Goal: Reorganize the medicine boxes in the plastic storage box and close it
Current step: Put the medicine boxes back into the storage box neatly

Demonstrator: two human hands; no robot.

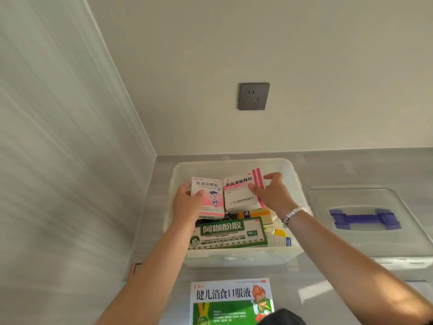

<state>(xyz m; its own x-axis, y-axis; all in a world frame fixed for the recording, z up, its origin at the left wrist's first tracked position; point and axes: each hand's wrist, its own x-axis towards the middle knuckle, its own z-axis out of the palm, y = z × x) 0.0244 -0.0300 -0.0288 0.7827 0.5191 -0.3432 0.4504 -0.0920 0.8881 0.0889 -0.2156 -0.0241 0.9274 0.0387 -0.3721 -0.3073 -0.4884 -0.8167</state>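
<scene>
A translucent plastic storage box (236, 260) stands open on the grey counter against the wall. My left hand (187, 202) grips a pink-and-white medicine box (209, 195) with a cartoon figure, upright over the box's left side. My right hand (273, 194) holds a white medicine box with pink stripes (242, 192) beside it. Below them lies a long green-and-white medicine box (230, 233), with yellow and orange packs (260, 215) and a small blue-and-white pack (280, 241) to its right. The clear lid with a blue handle (365, 219) lies on the counter to the right.
A large green-and-white medicine box (232, 301) lies on the counter in front of the storage box. A grey wall socket (254, 96) sits above it. A wall runs along the left. A bracelet (293, 214) is on my right wrist.
</scene>
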